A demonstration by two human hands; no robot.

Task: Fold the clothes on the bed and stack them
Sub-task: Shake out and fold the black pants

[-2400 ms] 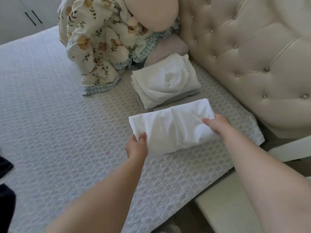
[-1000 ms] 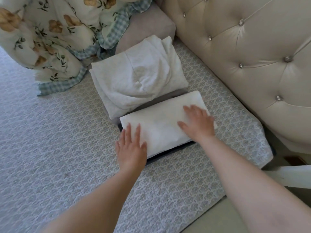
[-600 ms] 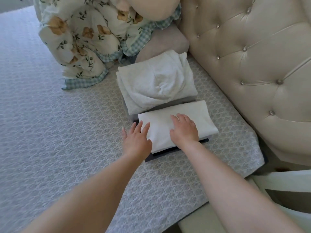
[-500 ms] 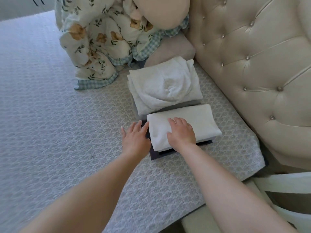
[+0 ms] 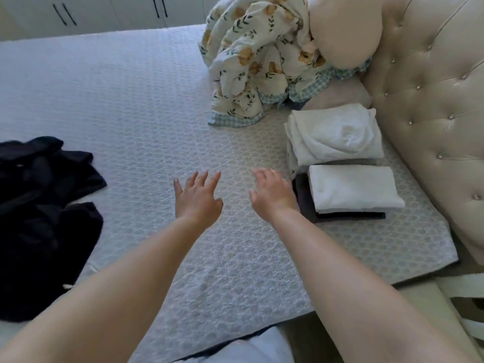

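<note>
Hands both free above the bedspread point(image 5: 136, 106); left hand point(image 5: 197, 199) with fingers spread and straight, grip open, holding nothing; right hand point(image 5: 272, 196) with fingers loosely extended, grip open too, just beside the near stack, not touching it as far as I can tell. Folded white garment point(image 5: 353, 188) lies flat on top of dark folded pieces point(image 5: 348, 214), edges roughly squared, dark layer poking out at the front and left; likely stacked there by the headboard point(image 5: 429, 95) to leave the middle of the bed for folding. Second stack behind it: bulkier white folded garment point(image 5: 332, 133), softer and lumpier, on a grey layer; the two stacks touch or nearly so. Dark clothes point(image 5: 44, 205) heaped unfolded at the left edge of the bed, crumpled, well apart from the stacks; probably next to fold, and both hands point roughly into the bare middle, so a reach left seems likely. Floral quilt point(image 5: 251, 56) bunched at the bed's head with a beige pillow point(image 5: 345, 30) on it; bedding, not part of the job I'd judge. Task partly done: two stacks built, dark pile left.
</note>
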